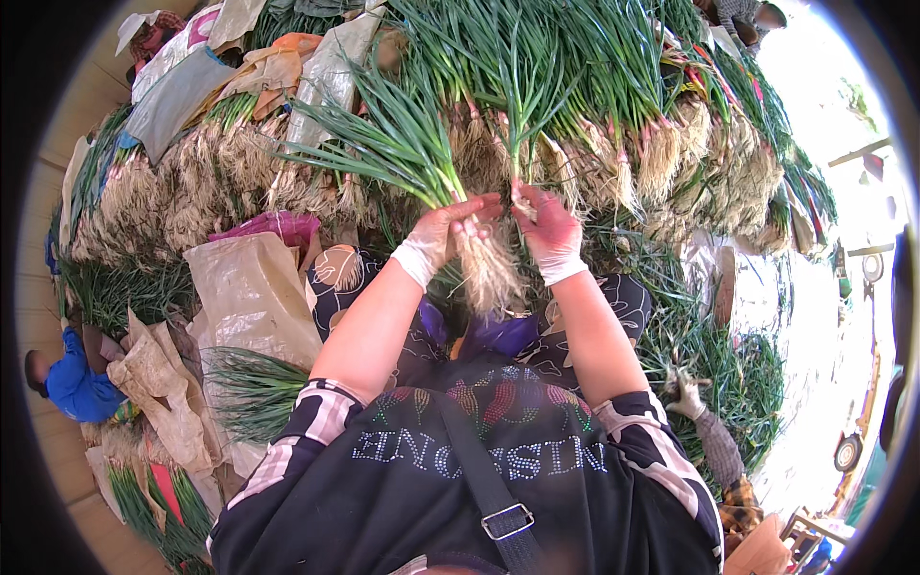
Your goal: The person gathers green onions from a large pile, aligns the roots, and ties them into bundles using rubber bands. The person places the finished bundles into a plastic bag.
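My left hand [458, 221], in a thin pale glove, holds a bunch of young green garlic [411, 136] around its lower stems. The leaves fan up and to the left, while the tangle of pale roots [492, 273] hangs below the fingers. My right hand [552, 226], also gloved, pinches a smaller green garlic plant [516, 147] near its pinkish base; how many stalks it has is unclear. Both hands are close together above my lap, in front of a long heap of green garlic [596, 57] with the roots facing me.
Plastic sheets and sacks [251, 287] lie to my left, beside a separate green bunch [259, 392]. Loose leaves [740, 388] cover the ground on my right, where a co-worker's gloved hand [688, 399] reaches in. A person in blue [83, 377] sits at far left; others are beyond the heap.
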Available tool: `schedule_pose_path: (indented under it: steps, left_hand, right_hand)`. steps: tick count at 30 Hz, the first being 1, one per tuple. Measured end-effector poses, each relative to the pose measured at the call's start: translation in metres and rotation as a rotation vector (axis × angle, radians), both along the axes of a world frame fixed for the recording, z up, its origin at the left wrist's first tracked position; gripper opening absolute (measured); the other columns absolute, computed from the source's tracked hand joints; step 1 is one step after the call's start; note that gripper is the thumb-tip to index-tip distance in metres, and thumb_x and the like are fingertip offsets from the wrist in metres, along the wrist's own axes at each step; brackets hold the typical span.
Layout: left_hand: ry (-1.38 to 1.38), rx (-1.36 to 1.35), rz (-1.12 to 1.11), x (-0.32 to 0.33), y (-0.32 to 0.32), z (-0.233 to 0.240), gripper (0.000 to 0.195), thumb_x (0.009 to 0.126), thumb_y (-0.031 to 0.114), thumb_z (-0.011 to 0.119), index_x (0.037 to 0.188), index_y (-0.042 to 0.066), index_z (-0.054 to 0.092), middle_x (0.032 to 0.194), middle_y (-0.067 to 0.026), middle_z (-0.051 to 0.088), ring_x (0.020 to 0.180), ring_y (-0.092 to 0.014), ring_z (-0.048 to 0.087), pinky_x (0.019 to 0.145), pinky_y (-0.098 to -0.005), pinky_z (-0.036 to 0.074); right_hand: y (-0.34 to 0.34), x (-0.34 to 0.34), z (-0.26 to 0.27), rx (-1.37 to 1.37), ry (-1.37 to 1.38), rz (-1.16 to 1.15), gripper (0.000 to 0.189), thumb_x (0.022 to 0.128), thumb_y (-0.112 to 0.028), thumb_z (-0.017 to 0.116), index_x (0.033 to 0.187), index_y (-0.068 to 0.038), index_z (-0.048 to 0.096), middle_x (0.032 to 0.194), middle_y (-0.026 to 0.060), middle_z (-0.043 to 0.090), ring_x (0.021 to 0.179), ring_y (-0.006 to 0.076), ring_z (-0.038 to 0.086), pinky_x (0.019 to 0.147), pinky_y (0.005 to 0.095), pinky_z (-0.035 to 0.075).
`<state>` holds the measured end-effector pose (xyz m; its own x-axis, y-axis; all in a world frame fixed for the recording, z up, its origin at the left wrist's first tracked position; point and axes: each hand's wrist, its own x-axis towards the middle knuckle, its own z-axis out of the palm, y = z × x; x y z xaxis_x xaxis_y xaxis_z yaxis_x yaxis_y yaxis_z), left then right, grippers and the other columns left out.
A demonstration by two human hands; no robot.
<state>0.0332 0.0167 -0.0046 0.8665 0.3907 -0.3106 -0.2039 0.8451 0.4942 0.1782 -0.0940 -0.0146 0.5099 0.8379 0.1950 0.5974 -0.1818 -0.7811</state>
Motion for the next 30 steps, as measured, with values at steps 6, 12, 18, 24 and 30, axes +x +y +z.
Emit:
schedule_pose_path:
  steps: [6,12,18,24,30]
  left_hand:
    - [0.227,0.078,-0.014,0.029,0.016,-0.011,0.016,0.085,0.003,0.065,0.1,-0.002,0.061,0.074,-0.0066,0.063,0.053,-0.012,0.057,0.06,-0.0319,0.056]
    - [0.189,-0.028,0.045,0.026,0.01,-0.015,0.016,0.085,-0.001,0.062,0.1,-0.005,0.058,0.089,-0.015,0.064,0.062,-0.021,0.063,0.057,-0.0319,0.056]
    - [0.31,0.065,0.078,0.009,0.008,-0.01,0.02,0.082,0.002,0.066,0.101,-0.002,0.06,0.085,-0.0112,0.066,0.053,-0.017,0.059,0.054,-0.0311,0.056]
    - [0.341,0.107,0.046,0.012,0.007,-0.01,0.025,0.08,-0.003,0.063,0.105,-0.002,0.06,0.09,-0.0101,0.067,0.06,-0.02,0.062,0.054,-0.034,0.057]
    - [0.395,0.128,0.067,-0.011,-0.008,-0.002,0.025,0.077,-0.007,0.063,0.102,-0.007,0.06,0.088,-0.0164,0.065,0.057,-0.019,0.061,0.052,-0.0359,0.056]
  right_hand:
    - [0.001,0.029,0.017,-0.264,-0.201,0.621,0.031,0.091,-0.009,0.059,0.12,0.001,0.057,0.109,0.0015,0.062,0.095,0.0121,0.056,0.087,0.0249,0.045]
    - [-0.002,0.033,0.019,0.019,1.371,-0.223,0.074,0.087,-0.05,0.057,0.136,0.001,0.038,0.129,0.0218,0.049,0.121,0.0271,0.047,0.103,0.0411,0.036]
    - [0.046,-0.009,0.018,0.078,1.428,-0.053,0.026,0.097,-0.016,0.041,0.118,-0.002,0.038,0.117,0.0223,0.05,0.108,0.0323,0.053,0.088,0.0428,0.044]
    - [0.065,0.002,0.012,0.113,1.482,-0.517,0.012,0.096,-0.008,0.039,0.102,-0.006,0.049,0.088,0.0094,0.053,0.076,0.02,0.056,0.067,0.0366,0.047]
    - [0.049,0.044,0.018,0.377,1.252,-0.424,0.035,0.091,-0.032,0.06,0.107,-0.001,0.056,0.062,-0.0032,0.045,0.046,0.0049,0.031,0.038,0.0197,0.028]
